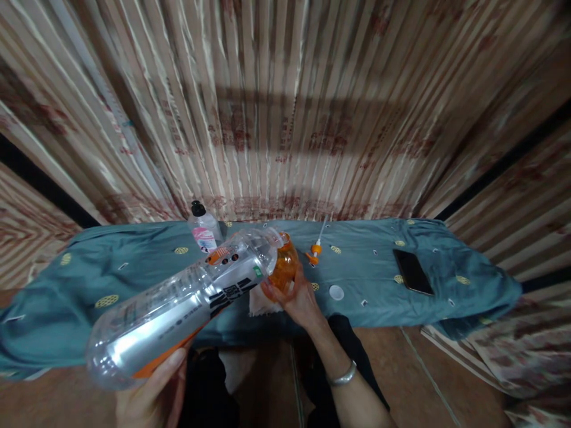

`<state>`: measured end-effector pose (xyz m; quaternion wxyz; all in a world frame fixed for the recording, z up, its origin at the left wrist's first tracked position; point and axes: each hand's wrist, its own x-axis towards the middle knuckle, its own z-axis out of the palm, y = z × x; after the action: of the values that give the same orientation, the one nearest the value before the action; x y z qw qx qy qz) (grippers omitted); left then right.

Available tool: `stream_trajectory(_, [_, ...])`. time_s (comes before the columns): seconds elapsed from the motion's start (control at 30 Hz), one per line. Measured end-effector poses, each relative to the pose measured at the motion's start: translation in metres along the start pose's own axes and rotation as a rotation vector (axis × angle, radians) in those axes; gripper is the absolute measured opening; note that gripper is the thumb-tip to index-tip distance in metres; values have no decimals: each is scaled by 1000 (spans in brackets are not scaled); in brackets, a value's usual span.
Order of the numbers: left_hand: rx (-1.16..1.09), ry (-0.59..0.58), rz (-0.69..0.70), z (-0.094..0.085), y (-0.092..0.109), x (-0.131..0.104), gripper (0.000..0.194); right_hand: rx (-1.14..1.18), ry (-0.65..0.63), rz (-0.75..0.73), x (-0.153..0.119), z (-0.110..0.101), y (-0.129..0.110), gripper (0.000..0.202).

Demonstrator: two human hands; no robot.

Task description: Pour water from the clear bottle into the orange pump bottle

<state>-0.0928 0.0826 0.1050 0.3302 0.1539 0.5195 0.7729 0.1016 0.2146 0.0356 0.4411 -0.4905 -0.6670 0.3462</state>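
My left hand (154, 386) grips the big clear bottle (172, 306) low on its silver label, thumb along the near side, other fingers largely hidden, while my right hand (300, 300) closes around the orange bottle (283, 268) near the table's front edge. The big bottle lies tilted across my view, its neck meeting the top of the orange one; whether the two rims touch, or anything flows, I cannot tell from here. Doing this well, I judge, calls for a firm right hand, the two mouths lined up, and small, slow changes of tilt from the left, since the long bottle's weight sits far from its neck and could swing it off the opening. A pale cloth (263, 304) beneath the orange bottle may catch drips.

Just beyond my right fingers lies an orange pump top (314, 252), its tube toward the curtain (289, 119); a white disc (336, 292) sits near the front edge. A stretch of green tablecloth (368, 276) runs from there to a dark phone (413, 272). Behind the big bottle stands a black-capped bottle (204, 230), the nearest thing a leftward swing might knock.
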Motion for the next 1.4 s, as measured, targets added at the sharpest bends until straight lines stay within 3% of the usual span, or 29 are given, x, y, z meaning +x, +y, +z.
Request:
stream_trajectory(0.2, [-23, -3, -14, 2, 1, 0, 76, 12, -11, 37, 1, 0, -1, 81])
stream_trajectory(0.87, [3, 16, -34, -8, -5, 4, 80, 28, 27, -46, 1, 2, -1, 71])
stream_trajectory(1.1, [2, 30, -7, -7, -5, 2, 62, -3, 18, -27, 1, 1, -4, 74])
stream_trajectory(1.4, [-2, -22, -7, -5, -1, 1, 76, 42, 18, -44, 2, 1, -4, 70])
